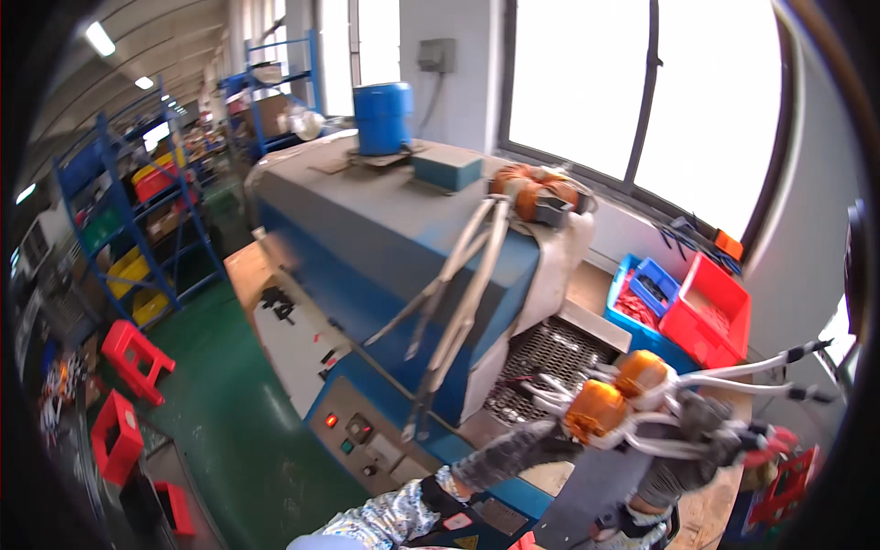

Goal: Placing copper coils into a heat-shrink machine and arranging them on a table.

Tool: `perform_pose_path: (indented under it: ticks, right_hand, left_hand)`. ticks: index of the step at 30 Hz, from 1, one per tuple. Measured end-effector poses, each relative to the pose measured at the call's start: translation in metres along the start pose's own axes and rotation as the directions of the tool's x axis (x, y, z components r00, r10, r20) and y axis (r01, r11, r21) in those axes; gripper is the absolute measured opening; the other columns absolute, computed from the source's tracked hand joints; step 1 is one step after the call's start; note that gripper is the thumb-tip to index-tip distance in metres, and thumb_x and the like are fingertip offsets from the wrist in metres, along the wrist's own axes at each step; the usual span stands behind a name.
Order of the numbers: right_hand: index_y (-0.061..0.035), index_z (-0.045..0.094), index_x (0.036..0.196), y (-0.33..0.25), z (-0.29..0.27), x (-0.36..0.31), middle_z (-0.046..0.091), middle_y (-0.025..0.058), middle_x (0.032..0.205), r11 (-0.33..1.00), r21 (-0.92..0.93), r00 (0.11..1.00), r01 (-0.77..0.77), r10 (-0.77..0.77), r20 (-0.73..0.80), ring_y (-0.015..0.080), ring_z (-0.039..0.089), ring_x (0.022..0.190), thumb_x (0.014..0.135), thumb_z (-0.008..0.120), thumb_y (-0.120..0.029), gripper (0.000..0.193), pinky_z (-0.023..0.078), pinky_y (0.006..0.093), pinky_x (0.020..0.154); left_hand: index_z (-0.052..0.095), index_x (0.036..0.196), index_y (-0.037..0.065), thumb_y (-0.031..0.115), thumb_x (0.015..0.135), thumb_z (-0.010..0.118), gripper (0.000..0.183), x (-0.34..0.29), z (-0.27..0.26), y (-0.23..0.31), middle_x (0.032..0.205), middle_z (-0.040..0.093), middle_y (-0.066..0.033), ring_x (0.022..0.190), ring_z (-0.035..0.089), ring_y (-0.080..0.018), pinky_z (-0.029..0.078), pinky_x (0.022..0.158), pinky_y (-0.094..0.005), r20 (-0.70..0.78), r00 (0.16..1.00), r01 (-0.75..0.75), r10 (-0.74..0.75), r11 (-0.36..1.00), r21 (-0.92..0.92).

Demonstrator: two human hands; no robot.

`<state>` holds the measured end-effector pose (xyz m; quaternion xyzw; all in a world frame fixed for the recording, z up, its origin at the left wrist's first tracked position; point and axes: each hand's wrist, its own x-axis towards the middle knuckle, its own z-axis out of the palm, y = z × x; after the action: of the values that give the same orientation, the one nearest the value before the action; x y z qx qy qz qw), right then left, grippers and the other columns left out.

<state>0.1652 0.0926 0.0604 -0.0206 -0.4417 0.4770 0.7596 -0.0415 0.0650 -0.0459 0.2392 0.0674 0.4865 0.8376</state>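
Observation:
A wire-wound coil [600, 412] with two orange-yellow windings and thick white sleeved leads is held over the near end of a machine's metal mesh belt [532, 367]. My left hand [550, 444], in a grey glove, grips its left lower side; the fingertips are partly hidden behind it. On the right, my right hand [701, 440], also gloved in grey, is closed around the white leads beside the windings. Other leads [765, 376] with dark ends stick out to the right. Past my right hand shows a red, handle-like thing [775, 444], blurred.
A second copper-coloured coil [541, 191] rests on the blue-grey machine [367, 220], its white leads hanging down the side. Red bin [706, 312] and blue bin [628, 298] stand by the window. A control panel [367, 445] faces me. Red stools [137, 357] and blue shelving [137, 202] are left.

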Motion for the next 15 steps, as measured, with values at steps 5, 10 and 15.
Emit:
perform_pose_path:
  ticks: [5,10,15]
  right_hand:
    - [-0.0075,0.053,0.099,-0.067,0.050,-0.018,0.055,0.0071,0.084,0.982,0.153,0.993,-0.108,0.100,0.062,0.0201,0.053,0.083,0.088,0.055,-0.040,0.035,0.041,0.0371,0.084]
    - [-0.0079,0.053,0.095,-0.091,0.097,-0.048,0.055,0.0055,0.080,0.875,0.335,0.934,-0.350,0.299,0.196,0.0180,0.052,0.078,0.087,0.057,-0.039,0.032,0.041,0.0348,0.079]
    - [-0.0083,0.053,0.091,-0.088,0.158,-0.089,0.055,0.0040,0.076,0.704,0.415,0.813,-0.577,0.445,0.376,0.0158,0.051,0.072,0.085,0.059,-0.038,0.030,0.041,0.0325,0.074]
  left_hand:
    - [0.047,0.126,0.002,0.024,0.094,0.052,0.039,-0.010,0.043,-0.075,0.113,0.058,-0.0062,0.097,0.056,-0.0125,0.046,0.087,-0.0278,0.246,0.969,-0.203,0.026,0.651,0.732]
    - [0.051,0.119,0.002,0.025,0.094,0.053,0.034,-0.107,0.091,-0.087,0.105,0.059,-0.0046,0.091,0.057,-0.0105,0.047,0.081,-0.0266,0.157,0.988,-0.139,0.013,0.536,0.833]
    - [0.055,0.112,0.002,0.026,0.093,0.054,0.031,-0.230,0.131,-0.073,0.096,0.060,-0.0029,0.085,0.057,-0.0084,0.047,0.075,-0.0253,0.025,0.988,-0.095,0.153,0.475,0.875]
